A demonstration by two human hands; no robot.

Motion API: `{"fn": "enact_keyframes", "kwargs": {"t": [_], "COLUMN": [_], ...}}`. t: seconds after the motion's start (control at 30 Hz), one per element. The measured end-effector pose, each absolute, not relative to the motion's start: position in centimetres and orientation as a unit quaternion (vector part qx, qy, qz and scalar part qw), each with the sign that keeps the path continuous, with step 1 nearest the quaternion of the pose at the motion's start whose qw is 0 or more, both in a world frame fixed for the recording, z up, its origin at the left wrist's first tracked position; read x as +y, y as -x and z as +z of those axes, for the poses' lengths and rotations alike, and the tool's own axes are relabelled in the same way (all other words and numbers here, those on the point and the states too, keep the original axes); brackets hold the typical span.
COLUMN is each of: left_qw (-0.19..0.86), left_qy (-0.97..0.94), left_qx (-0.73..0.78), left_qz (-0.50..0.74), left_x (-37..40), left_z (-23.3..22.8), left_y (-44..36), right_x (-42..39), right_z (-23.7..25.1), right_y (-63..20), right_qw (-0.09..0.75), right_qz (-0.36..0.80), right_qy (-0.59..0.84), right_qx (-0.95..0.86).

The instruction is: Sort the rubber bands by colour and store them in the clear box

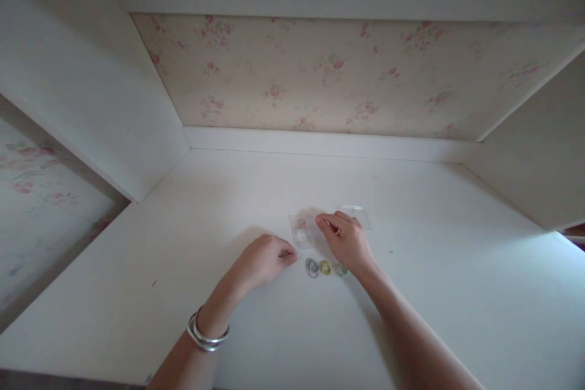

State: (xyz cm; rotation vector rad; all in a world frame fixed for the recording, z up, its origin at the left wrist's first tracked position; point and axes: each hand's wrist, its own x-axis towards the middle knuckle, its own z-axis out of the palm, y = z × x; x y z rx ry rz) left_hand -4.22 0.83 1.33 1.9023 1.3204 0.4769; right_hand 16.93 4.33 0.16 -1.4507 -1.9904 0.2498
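A small clear plastic box (303, 231) lies open on the white desk (228, 207), its clear lid (354, 214) lying to the right behind my right hand. My right hand (346, 240) rests on the box with its fingertips inside it; whether they pinch anything is hidden. My left hand (265, 261) lies curled on the desk just left of the box, fingertips near its corner, holding nothing I can see. Three small rings sit in a row in front of the box: a bluish one (311, 267), a yellow one (325, 267) and a greenish one (341, 270).
The desk sits in a white alcove with side walls (91, 103) left and right and floral wallpaper (320, 73) at the back. A silver bangle (205, 335) is on my left wrist.
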Motion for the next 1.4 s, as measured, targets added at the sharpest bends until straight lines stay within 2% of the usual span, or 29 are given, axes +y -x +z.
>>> {"fn": "enact_keyframes", "kwargs": {"t": [0.1,0.33,0.6,0.83,1.1,1.17,1.4], "left_qw": [0.389,0.329,0.219,0.221,0.132,0.139,0.282], "left_qy": [-0.723,-0.669,-0.697,-0.710,-0.685,-0.688,-0.771], "left_qx": [0.525,0.579,0.595,0.601,0.620,0.618,0.513], "left_qz": [0.227,0.331,0.336,0.293,0.360,0.354,0.249], "left_x": [1.1,2.4,3.4,3.6,2.7,2.2,1.1], "left_z": [2.0,1.7,0.4,-0.1,0.6,0.8,1.4], "left_y": [3.9,2.4,1.0,0.7,1.8,2.1,2.1], "right_x": [3.8,3.5,3.1,2.8,2.5,2.5,2.8], "right_z": [-0.3,-0.9,-0.3,-0.4,-0.2,-0.2,-0.3], "right_y": [-18.2,-18.6,-18.1,-17.5,-17.5,-17.6,-17.9], "right_qw": [0.323,0.283,0.286,0.280,0.265,0.262,0.247], "right_qz": [0.105,0.128,0.136,0.175,0.199,0.195,0.174], "right_qy": [0.579,0.589,0.576,0.575,0.604,0.610,0.592], "right_qx": [-0.741,-0.746,-0.753,-0.749,-0.725,-0.722,-0.747]}}
